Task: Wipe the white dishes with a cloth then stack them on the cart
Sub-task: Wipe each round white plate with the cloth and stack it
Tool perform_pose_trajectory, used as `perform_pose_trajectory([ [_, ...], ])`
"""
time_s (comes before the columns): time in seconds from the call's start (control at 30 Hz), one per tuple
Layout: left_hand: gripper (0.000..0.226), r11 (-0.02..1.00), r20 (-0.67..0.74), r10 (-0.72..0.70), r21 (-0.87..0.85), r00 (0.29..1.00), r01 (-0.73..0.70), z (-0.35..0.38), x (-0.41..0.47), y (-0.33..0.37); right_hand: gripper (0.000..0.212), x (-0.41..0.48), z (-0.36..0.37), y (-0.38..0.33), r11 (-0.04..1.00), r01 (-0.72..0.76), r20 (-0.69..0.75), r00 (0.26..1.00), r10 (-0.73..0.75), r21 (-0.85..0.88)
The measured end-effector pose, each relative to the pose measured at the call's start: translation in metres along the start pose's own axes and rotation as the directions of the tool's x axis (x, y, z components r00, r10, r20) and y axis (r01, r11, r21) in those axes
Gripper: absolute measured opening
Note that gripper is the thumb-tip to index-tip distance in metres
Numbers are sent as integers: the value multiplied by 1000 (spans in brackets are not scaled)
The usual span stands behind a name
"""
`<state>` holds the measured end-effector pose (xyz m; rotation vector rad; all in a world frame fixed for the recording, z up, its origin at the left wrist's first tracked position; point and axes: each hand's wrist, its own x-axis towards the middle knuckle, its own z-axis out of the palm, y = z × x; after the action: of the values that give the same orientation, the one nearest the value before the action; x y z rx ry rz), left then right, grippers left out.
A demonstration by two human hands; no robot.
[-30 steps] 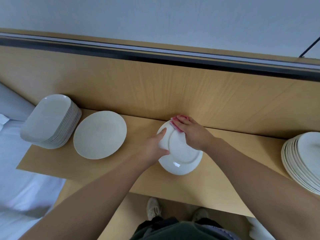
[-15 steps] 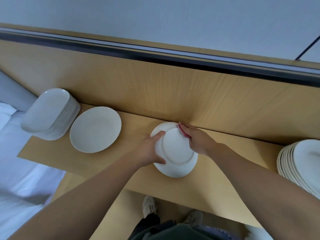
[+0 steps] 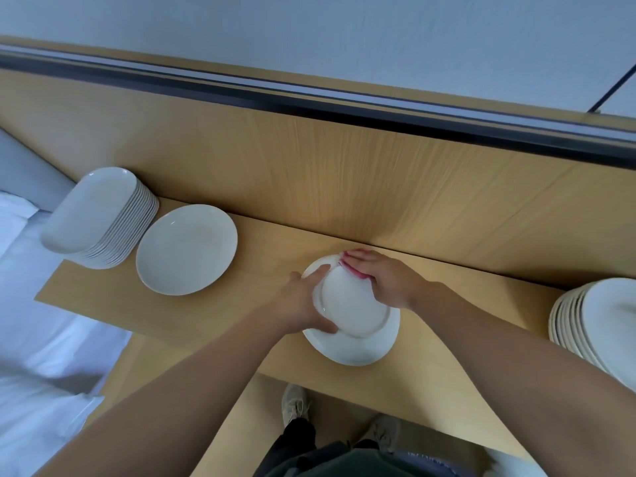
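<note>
**Plate gripped at the counter's middle, cloth pressed on its far edge**

The white plate (image 3: 358, 318) sits at the middle of the wooden counter (image 3: 481, 304), close to the upright wooden panel (image 3: 344, 187) behind it. Whether it rests on the counter or is held just above it cannot be told. The left hand (image 3: 303, 304) grips the plate's left edge, with the thumb curled over the near part of the face and the forefinger lying along the far rim. The right hand (image 3: 385, 280) lies flat on a pink cloth (image 3: 356, 271), fingers straight and together, pressing it against the plate's far edge. Only a strip of the cloth shows past the fingertips and under the palm.

To the left, well apart from the held plate, a single round plate (image 3: 187, 249) lies flat on the counter. Just beside it, at the counter's left end, stands a stack of oval dishes (image 3: 99, 218). At the right end is a stack of round plates (image 3: 592, 321), partly cut off by the frame. White fabric (image 3: 38, 321) lies below the counter's left end. The person's two light shoes (image 3: 294, 404) show beneath the near edge.
</note>
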<state>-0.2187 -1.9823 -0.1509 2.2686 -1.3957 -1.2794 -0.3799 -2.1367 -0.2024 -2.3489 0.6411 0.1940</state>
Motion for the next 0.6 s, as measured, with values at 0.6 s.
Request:
perform_pose_trajectory([
  [0.6,119,998,-40,-47,33,998,48,20,5,-3,47,-35,28,11,923,-338,-136,921,364,182],
])
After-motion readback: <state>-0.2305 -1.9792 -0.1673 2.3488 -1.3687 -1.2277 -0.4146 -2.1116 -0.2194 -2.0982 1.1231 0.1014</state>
